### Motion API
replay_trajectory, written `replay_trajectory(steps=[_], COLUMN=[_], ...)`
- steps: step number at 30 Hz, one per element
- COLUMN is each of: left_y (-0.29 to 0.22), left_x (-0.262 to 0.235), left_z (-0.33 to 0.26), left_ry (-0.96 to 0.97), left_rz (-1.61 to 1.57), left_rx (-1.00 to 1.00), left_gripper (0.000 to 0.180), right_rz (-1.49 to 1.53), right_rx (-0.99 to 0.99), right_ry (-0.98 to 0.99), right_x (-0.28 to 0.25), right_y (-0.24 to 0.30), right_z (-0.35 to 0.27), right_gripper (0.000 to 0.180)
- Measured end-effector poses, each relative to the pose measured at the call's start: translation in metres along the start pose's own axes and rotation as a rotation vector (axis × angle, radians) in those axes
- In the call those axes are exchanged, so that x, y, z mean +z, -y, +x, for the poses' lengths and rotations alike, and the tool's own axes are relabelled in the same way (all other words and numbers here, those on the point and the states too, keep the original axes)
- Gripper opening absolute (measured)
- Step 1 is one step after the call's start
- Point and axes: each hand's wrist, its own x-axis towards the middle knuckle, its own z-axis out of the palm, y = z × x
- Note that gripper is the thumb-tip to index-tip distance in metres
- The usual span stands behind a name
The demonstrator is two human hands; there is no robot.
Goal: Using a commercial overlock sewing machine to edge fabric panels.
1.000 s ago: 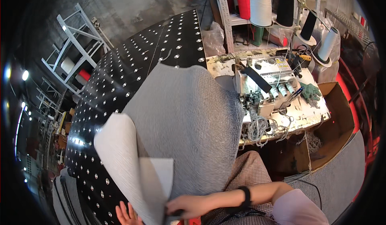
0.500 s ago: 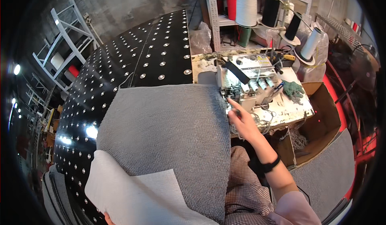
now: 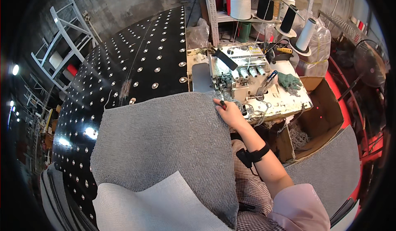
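Observation:
A grey carpet piece [image 3: 165, 136] with short pile lies across the table in front of me. Its near left part is folded over, so the pale backing [image 3: 152, 204] faces up. My right hand [image 3: 230, 114] is closed at the carpet's right edge, close to its far right corner. A small black-and-red tool [image 3: 223, 104] sticks out between the fingers; its kind is hard to make out. Just beyond the hand stands an overlock sewing machine [image 3: 243, 68], its stitching area beside that corner. My left hand is out of view.
The black table [image 3: 144, 66] is dotted with metal studs. Thread cones [image 3: 240, 4] stand behind the machine. A green glove [image 3: 289, 82] lies on the machine's top board. On the right are a cardboard box [image 3: 330, 107] with thread scraps and another grey carpet [image 3: 326, 173].
The carpet has come nearer to me, away from the machine's stitching area. My right hand has moved from the machine to the carpet's edge. Left fingertips at the lower edge have left the view.

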Motion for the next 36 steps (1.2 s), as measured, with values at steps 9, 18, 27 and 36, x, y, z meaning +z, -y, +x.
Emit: replay_trajectory(steps=[9,18,27,36], left_y=[0.029,0.032,0.046,0.067], left_x=[-0.004,0.021,0.059,0.103], left_z=[-0.014,0.000,0.039,0.051], left_ry=[-0.087,-0.008,0.227,0.221], left_rz=[-0.059,-0.040,-0.280,-0.371], left_rx=[-0.164,-0.101,-0.186,-0.240], left_gripper=[0.068,0.067,0.080,0.078], right_rz=[0.113,0.228,0.404,0.413], right_rx=[-0.249,-0.100,-0.106,-0.142], right_ry=[-0.177,-0.090,0.202,0.618], right_x=[0.031,0.019,0.022,-0.001], right_y=[-0.036,-0.028,-0.046,-0.058], right_z=[-0.069,-0.071,-0.165,-0.210], right_gripper=[0.042,0.042,0.035,0.039])
